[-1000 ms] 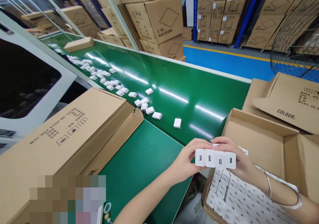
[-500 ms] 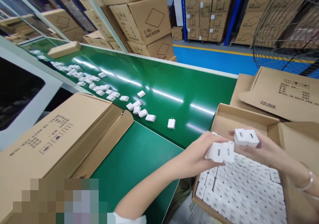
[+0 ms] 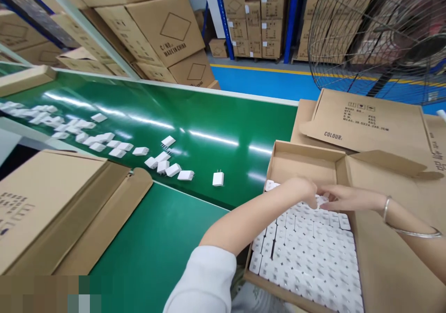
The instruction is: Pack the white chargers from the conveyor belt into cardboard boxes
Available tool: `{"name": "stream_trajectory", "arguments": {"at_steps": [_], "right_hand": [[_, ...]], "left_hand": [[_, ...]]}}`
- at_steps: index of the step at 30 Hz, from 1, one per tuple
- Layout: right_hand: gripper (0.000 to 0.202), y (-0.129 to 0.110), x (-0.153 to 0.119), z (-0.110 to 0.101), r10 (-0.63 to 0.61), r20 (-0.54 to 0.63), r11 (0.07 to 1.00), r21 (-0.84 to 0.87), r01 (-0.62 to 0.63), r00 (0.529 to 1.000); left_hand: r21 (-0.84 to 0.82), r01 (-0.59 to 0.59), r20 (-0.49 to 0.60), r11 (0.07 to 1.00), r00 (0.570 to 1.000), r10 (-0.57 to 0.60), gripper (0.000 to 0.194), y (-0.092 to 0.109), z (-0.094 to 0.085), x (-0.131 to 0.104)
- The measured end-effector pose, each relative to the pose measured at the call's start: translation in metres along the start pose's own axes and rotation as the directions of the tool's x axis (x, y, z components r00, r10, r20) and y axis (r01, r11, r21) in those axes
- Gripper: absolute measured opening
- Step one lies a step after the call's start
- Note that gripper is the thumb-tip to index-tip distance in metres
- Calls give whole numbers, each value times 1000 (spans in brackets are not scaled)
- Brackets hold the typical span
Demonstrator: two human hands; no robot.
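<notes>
Left grip (image 3: 304,192) and right grip (image 3: 351,198) lowered to chargers (image 3: 313,252) — their hold obscured.

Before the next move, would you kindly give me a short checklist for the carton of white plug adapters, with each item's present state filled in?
1. Carton open from above: ok, its rows of packed adapters show.
2. Both hands at the carton: ok, left hand and right hand are over its far part.
3. Left hand's grip on an adapter: cannot tell, its fingertips are hidden.
4. Packed rows tight all over: not ok, a narrow dark gap shows near the left side.
5. Green belt free of loose adapters: not ok, a lone adapter and a scattered group lie there.
</notes>
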State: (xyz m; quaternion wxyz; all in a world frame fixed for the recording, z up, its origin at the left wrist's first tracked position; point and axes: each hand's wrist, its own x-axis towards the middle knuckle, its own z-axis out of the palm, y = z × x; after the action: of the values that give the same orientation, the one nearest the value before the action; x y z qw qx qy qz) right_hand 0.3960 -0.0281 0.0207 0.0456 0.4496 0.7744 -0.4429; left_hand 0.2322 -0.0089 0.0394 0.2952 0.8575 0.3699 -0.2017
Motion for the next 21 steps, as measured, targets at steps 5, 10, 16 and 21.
{"name": "stream_trajectory", "arguments": {"at_steps": [5, 10, 16, 21], "right_hand": [[40, 9, -7, 12, 77, 94, 924, 368, -106, 993], [44, 13, -2, 17, 87, -174, 996, 24, -85, 981], [31, -50, 50, 21, -232, -428, 921, -385, 57, 873], [33, -130, 153, 56, -551, -69, 687, -603, 405, 832]], "left_hand": [[-261, -17, -277, 965, 959, -57, 33, -50, 9, -29], [-309, 542, -522, 782, 591, -615, 36, -138, 37, -97], [-317, 763, -417, 563, 421, -806, 37, -225, 91, -176], [-363, 692, -389, 624, 495, -777, 34, -265, 109, -195]]}}
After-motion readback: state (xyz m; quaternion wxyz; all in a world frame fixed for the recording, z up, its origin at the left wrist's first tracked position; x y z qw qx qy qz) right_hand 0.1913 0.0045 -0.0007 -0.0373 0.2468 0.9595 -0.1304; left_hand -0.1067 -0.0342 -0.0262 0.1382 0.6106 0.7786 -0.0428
